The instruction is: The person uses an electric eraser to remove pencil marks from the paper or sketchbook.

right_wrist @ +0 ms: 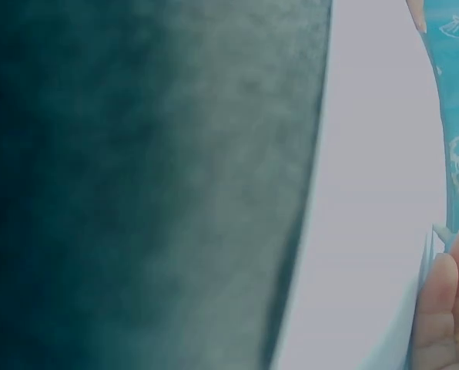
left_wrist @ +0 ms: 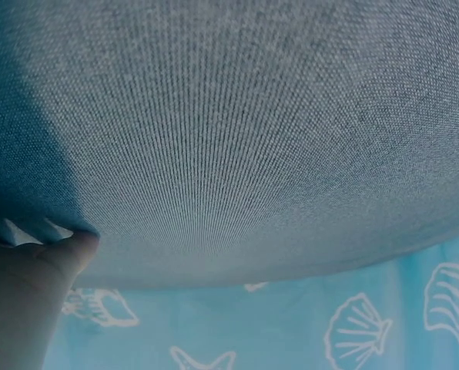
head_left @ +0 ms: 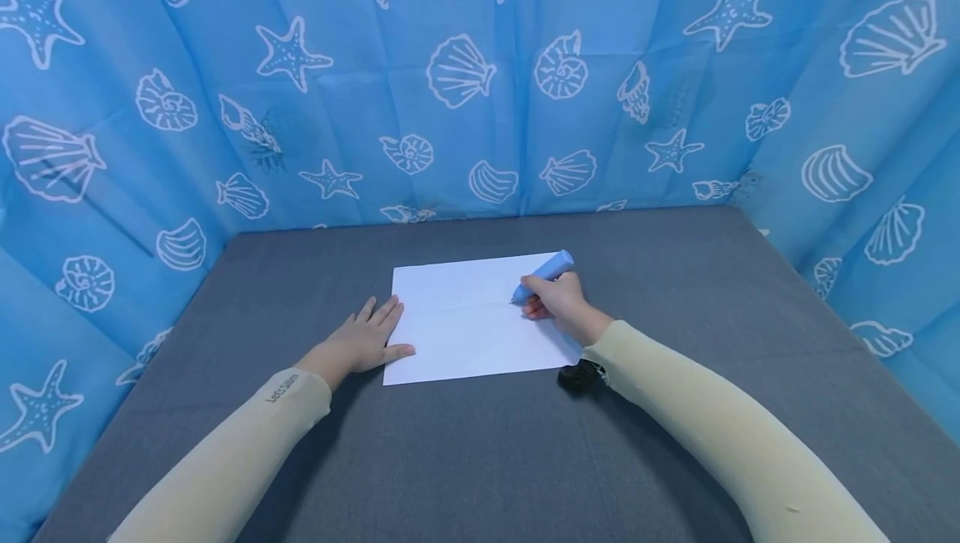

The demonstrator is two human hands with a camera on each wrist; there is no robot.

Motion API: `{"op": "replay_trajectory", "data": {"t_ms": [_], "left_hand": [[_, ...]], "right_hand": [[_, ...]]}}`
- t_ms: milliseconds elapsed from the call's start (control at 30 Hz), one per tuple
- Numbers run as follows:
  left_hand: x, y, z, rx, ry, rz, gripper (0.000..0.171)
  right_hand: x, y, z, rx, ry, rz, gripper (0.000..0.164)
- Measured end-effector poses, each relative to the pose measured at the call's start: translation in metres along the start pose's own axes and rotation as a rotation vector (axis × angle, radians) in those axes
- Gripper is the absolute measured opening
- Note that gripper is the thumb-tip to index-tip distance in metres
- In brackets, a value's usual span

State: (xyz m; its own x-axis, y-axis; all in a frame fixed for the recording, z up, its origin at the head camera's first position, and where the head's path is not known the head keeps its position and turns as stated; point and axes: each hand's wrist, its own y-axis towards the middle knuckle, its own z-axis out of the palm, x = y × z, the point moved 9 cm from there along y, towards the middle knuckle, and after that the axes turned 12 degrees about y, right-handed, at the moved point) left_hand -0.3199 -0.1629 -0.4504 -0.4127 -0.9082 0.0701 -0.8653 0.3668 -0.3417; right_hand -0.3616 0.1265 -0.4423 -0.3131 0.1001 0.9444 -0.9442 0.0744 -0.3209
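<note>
A white sheet of paper (head_left: pixel 457 334) lies on the grey cloth-covered table. My left hand (head_left: pixel 365 341) rests at its left edge, fingers straight and spread, with the thumb over the sheet; the left wrist view catches only part of this hand (left_wrist: pixel 29 285). My right hand (head_left: pixel 561 303) pinches a thick blue pen (head_left: pixel 553 266) tilted over the right half of the paper. The pen's narrow tip (right_wrist: pixel 443 233) is at the paper surface, and a faint line runs left from it. In the right wrist view, curled fingers (right_wrist: pixel 437 308) partly hide the pen.
Grey cloth (head_left: pixel 480 451) covers the table. A blue curtain (head_left: pixel 390 76) with white shells and starfish hangs behind and at both sides. A small dark object (head_left: pixel 577 378), apparently at the right wrist, sits by the sheet's lower right corner.
</note>
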Motion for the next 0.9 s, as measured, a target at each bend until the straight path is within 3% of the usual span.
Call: {"op": "replay_trajectory", "data": {"t_ms": [267, 900], "left_hand": [[-0.004, -0.007, -0.008, -0.002, -0.026, -0.004, 0.089], [-0.007, -0.008, -0.010, -0.006, -0.015, 0.004, 0.087]], "right_hand": [[0.001, -0.001, -0.001, -0.007, 0.003, -0.005, 0.028], [0.000, 0.001, -0.003, -0.013, -0.005, 0.000, 0.030]]}}
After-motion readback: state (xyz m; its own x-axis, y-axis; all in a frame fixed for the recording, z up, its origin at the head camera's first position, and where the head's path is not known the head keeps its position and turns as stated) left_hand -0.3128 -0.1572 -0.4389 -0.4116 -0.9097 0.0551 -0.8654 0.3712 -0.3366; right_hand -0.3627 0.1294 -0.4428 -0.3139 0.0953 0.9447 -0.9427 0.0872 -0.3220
